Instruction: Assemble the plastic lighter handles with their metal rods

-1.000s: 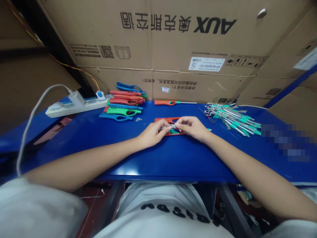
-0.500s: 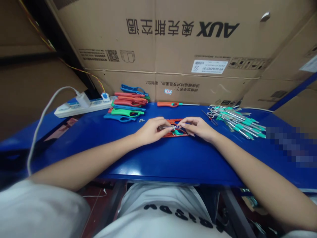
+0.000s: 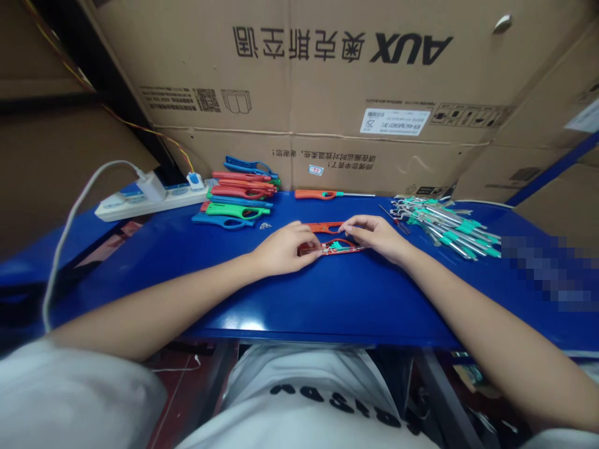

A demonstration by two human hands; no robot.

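My left hand (image 3: 285, 249) grips the left end of an opened orange lighter half (image 3: 344, 251), which lies on the blue table. Inside it I see a teal trigger part and thin pale wires; my fingers cover its left end. Just behind lies the other orange shell half (image 3: 322, 227). My right hand (image 3: 374, 236) has its thumb and index finger closed at the right end of that rear shell half, which they partly hide. The lower edge of my right hand is close to the right tip of the front half.
Orange, blue and green lighter shells (image 3: 234, 209) are piled at left, beside small metal bits (image 3: 265, 226). One lighter with a metal tube (image 3: 318, 194) lies behind. Teal-and-metal rods (image 3: 449, 227) and a screwdriver (image 3: 401, 226) lie right. A power strip (image 3: 150, 202) and cardboard (image 3: 290, 93) border the table.
My right fingers have left the wires in the front half and moved back to the rear shell half. My left hand has lowered against the front half, whose inside shows more.
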